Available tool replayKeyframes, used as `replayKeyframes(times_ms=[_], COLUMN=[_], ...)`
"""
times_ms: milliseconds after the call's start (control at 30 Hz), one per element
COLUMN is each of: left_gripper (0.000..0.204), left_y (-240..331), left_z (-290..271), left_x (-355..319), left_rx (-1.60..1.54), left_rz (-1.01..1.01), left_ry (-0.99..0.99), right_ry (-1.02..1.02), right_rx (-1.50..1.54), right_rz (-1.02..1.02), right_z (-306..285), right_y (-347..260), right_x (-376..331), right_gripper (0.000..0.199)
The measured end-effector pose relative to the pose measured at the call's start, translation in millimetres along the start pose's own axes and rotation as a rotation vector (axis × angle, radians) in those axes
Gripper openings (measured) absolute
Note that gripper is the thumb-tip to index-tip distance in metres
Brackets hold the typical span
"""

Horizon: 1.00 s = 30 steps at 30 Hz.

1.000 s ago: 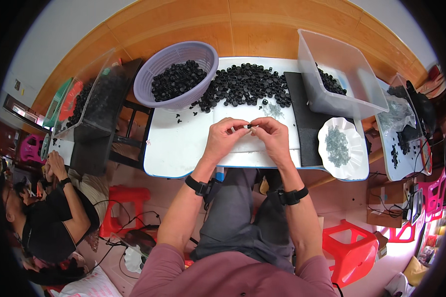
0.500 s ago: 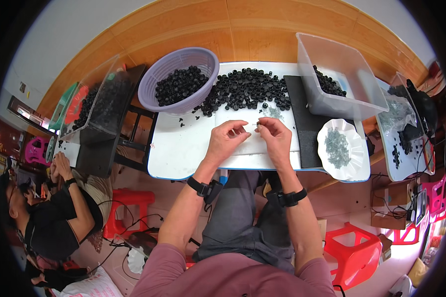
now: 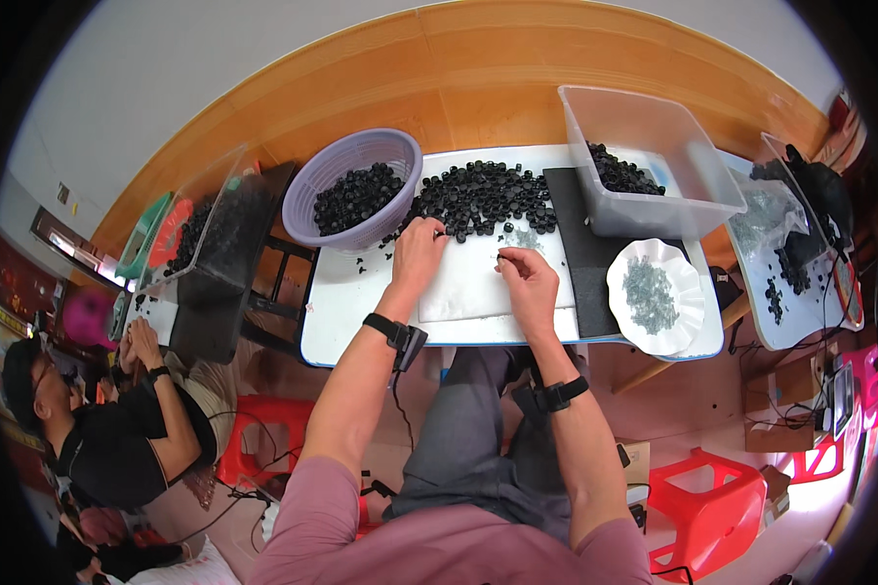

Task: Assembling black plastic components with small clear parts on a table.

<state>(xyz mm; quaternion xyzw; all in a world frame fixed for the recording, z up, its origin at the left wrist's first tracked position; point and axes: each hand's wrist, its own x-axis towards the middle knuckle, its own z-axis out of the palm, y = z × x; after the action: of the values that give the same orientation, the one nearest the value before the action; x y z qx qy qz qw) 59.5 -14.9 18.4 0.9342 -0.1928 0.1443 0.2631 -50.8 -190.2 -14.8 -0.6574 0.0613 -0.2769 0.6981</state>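
A heap of small black round caps (image 3: 488,195) is spread along the far side of the white table. At its near left edge, my left hand (image 3: 417,258) reaches down with the fingers drawn together at the caps. What lies between those fingertips is too small to make out. My right hand (image 3: 531,288) hovers over the white pad (image 3: 458,289), thumb and forefinger pinching a tiny dark piece (image 3: 500,257). Just beyond that hand lies a small scatter of clear bits (image 3: 523,239). A white fluted dish (image 3: 688,327) to its right holds more of them.
Back left stands a purple basket (image 3: 296,210) of black caps; back right, a clear plastic bin (image 3: 654,216) with more, partly over a black mat (image 3: 583,278). Red stools (image 3: 717,507) flank me. A co-worker (image 3: 117,439) sits at another table on the left.
My hands were close together over the pad; the left has moved away and forward to the caps. My right hand has come slightly nearer, still pinching. The whole view has shifted a little.
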Motion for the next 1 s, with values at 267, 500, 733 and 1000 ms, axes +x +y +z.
replayKeyframes(times_ms=[267, 500, 733, 1000], left_gripper=[0.026, 0.029, 0.020, 0.014], left_y=[9, 15, 19, 28], left_z=[-9, -9, -11, -5], left_x=[-15, -2, -11, -60], left_rx=[-0.073, 0.023, 0.110, -0.160], left_rz=[0.054, -0.042, 0.217, 0.086], left_ry=[0.018, -0.084, 0.135, -0.034], right_ry=[0.014, 0.008, 0.015, 0.008], right_rx=[0.017, -0.012, -0.047, -0.017], right_rz=[-0.024, -0.007, -0.020, -0.018], right_z=[-2, 0, 0, 2], right_y=[1, -3, -4, -3], right_x=[3, 1, -1, 2], right_gripper=[0.015, 0.014, 0.014, 0.014])
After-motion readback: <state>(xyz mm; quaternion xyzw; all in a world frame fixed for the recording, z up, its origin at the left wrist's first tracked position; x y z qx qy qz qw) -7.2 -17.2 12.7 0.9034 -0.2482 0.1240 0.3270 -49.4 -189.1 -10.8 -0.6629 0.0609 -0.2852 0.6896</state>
